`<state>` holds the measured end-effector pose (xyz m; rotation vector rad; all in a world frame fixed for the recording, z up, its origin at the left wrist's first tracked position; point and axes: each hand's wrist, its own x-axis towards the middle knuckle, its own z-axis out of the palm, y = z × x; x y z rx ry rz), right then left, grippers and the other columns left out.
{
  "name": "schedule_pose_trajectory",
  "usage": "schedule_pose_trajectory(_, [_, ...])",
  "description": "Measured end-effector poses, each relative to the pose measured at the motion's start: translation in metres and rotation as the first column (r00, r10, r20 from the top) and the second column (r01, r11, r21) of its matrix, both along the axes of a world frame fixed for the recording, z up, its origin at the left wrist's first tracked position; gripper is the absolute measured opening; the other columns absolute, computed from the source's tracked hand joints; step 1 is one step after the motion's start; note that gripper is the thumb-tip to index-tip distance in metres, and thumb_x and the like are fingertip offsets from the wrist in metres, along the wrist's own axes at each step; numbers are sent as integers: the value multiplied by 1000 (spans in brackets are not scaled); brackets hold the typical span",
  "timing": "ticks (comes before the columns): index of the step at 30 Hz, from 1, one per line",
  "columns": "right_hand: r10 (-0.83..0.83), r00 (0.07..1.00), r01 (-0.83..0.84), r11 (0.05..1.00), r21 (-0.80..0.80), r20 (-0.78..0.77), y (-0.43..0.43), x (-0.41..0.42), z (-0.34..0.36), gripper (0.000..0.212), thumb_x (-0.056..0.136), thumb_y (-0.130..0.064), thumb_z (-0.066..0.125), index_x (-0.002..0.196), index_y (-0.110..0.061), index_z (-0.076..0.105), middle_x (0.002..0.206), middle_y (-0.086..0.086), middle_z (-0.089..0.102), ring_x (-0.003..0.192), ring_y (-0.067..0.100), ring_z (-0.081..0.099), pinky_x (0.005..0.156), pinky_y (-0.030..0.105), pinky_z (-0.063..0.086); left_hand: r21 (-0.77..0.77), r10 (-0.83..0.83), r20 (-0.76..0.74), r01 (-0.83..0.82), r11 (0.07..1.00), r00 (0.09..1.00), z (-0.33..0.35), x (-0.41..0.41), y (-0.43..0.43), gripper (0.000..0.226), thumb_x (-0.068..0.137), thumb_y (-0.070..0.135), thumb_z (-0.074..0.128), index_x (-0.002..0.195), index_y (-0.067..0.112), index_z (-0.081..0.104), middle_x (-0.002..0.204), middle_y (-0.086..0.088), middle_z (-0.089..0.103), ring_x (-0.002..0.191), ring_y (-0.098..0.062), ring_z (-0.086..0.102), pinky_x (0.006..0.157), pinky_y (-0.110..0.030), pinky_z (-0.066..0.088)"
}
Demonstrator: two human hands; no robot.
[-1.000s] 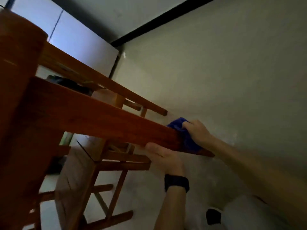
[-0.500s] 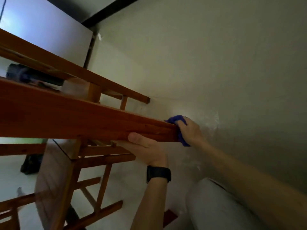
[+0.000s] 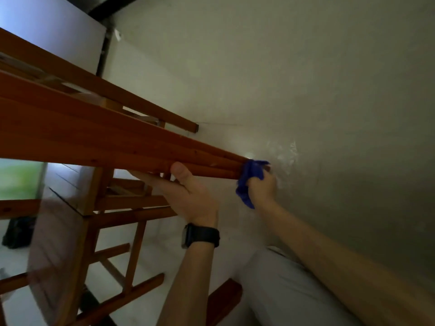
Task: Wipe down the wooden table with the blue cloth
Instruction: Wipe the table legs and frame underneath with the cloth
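I see the wooden table (image 3: 98, 147) from low down, its reddish edge rail running from the left to a corner near the middle right. My right hand (image 3: 262, 187) grips the bunched blue cloth (image 3: 247, 182) and presses it against that corner end of the rail. My left hand (image 3: 188, 196), with a black watch on the wrist, holds the rail from below: the thumb lies on the rail's side and the fingers reach under it, partly hidden.
A pale wall (image 3: 306, 78) stands close behind the table's corner. Wooden legs and crossbars (image 3: 131, 250) fill the space under the table. My grey-clad knee (image 3: 282, 290) is at the bottom right. A dark object (image 3: 16, 231) sits on the floor at far left.
The view has swung, so the table's rail sits higher and more level. My right hand slid the cloth from the rail's side to its corner end. My left hand keeps its hold underneath.
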<state>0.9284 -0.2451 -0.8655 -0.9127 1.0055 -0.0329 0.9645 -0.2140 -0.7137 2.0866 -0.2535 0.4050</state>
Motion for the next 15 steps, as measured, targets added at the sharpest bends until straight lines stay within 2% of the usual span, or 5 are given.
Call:
schedule_pose_trajectory(3, [-33,980,42,998,-40,194,4,-13,4,43,85,14,53,116,-12,69,113,-2,65,104,8,60,90,24,51,52,-16,93,11,999,996,-1,-5,3,75,96,23,36,147,-12,-5,127,24,24,108,30,41,83,3,39])
schedule_pose_trajectory(7, [-201,976,218,940,263,-89,-16,6,-21,9,90,-19,53,83,-20,58,63,4,53,44,22,48,44,29,41,83,18,60,-23,996,998,1,-7,6,68,104,12,41,150,-5,-7,123,28,28,104,30,44,80,3,40])
schedule_pose_trajectory(9, [-125,981,170,923,345,-148,-16,16,-28,5,81,-30,54,77,-28,52,60,8,46,37,22,40,45,30,38,97,41,68,-47,994,997,3,-7,7,68,104,10,42,150,-4,-5,121,29,26,102,32,43,79,3,40])
schedule_pose_trajectory(13, [-182,980,161,961,223,78,-2,7,2,38,88,-13,56,123,-26,65,86,-1,63,72,20,62,68,34,52,87,68,55,-72,994,996,2,1,13,68,101,16,50,148,-5,6,127,23,28,108,25,44,81,-3,45])
schedule_pose_trajectory(15, [-42,972,27,997,67,233,9,-9,15,44,90,1,57,127,-22,63,101,-13,63,95,10,62,87,25,52,98,64,55,-69,993,996,4,1,16,70,100,19,53,148,-4,8,129,23,28,110,21,45,83,-7,47])
